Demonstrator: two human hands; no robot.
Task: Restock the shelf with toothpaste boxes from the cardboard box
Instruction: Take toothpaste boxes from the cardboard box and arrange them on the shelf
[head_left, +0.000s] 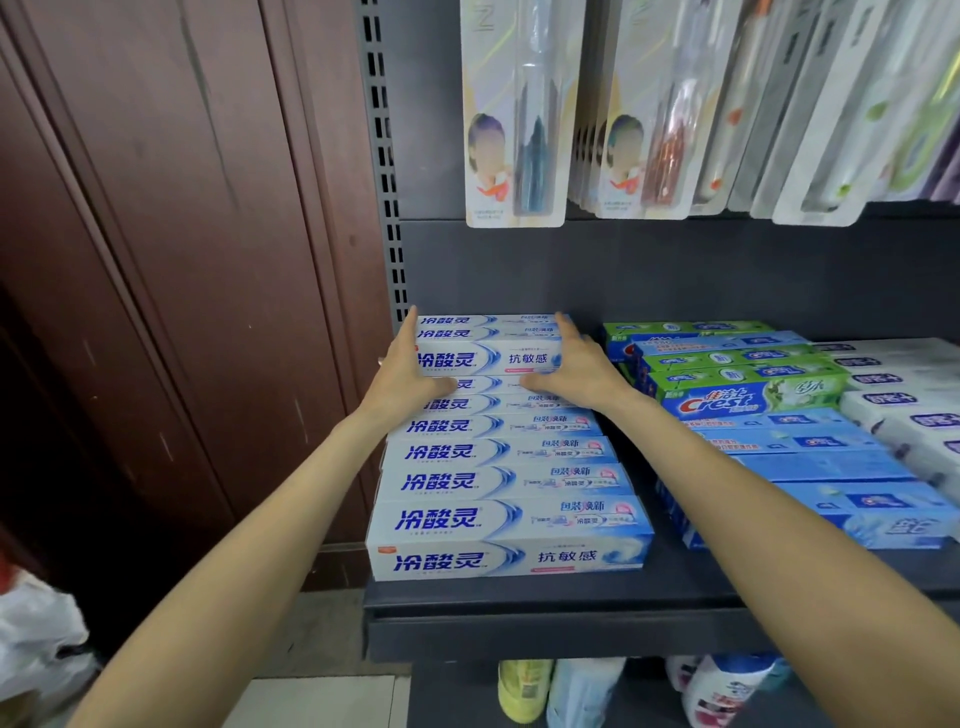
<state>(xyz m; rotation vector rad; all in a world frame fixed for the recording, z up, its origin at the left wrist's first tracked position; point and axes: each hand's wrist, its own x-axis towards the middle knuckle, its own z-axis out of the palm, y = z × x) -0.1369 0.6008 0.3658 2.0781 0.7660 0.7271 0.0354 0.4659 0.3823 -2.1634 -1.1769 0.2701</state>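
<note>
Both hands press flat against the ends of a small raised stack of toothpaste boxes (488, 343) at the back of the shelf (519, 618). The left hand (410, 364) has its fingers (410, 325) straight along the stack's left end; the right hand (576, 364) mirrors it — thumbs tucked under the front box. More white-and-blue boxes run from beneath the thumbs toward the shelf's front edge. The cardboard box is out of frame; the hanging toothbrush packs (649, 114) are cut off above.

Even soft light, dim at left; wide-angle bending at edges; toothbrush packs (675, 104) blurred, slight glare.
</note>
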